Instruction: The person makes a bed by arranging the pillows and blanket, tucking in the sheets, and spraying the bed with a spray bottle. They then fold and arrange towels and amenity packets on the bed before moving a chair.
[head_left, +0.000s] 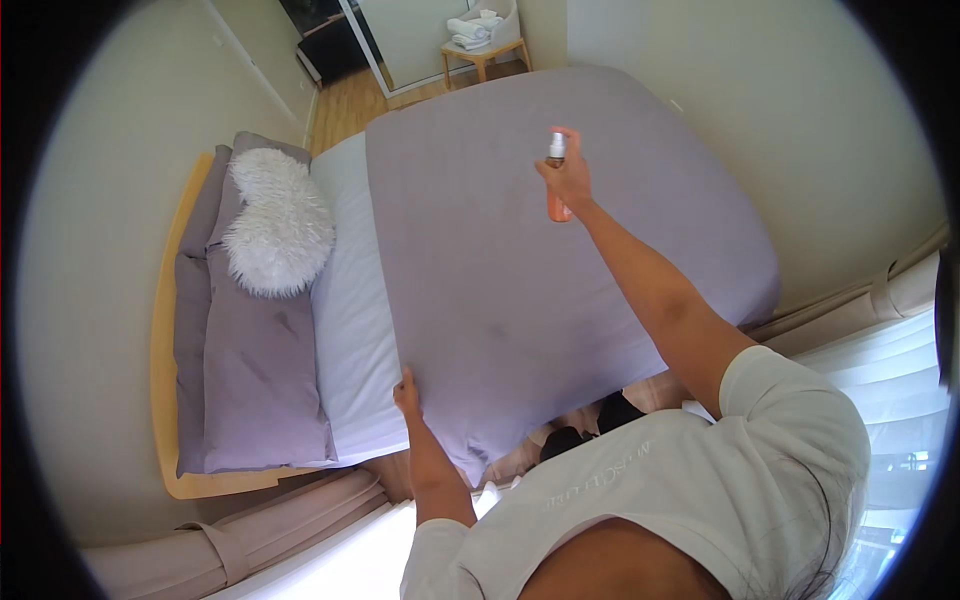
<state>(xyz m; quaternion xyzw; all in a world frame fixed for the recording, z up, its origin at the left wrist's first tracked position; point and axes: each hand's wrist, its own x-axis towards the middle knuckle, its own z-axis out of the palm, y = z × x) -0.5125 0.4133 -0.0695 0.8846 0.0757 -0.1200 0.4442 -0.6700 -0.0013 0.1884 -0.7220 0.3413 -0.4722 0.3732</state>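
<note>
Head view: mauve cover [470, 240] spread nearly flat; laying judged done.
Pillows [260, 370]: near cover, seemingly arranged.
Left hand [406, 394]: at cover's edge; finger grip unclear.
Right hand [572, 180]: fingers wrapped round spray bottle [557, 207].
Bottle: upright above cover; spraying done or left, cannot tell.

- From here, I see the right arm [655, 290] stretched nearly straight toward upper centre.
- The right hand [570, 178] curls in a grip, forefinger raised.
- Below, left of centre, the left hand [407, 396] shows its fingers unclearly.

Bed [225, 487] with sheet [350, 290], mauve cover [500, 250], pillows [262, 380], cushion [280, 225]
</note>
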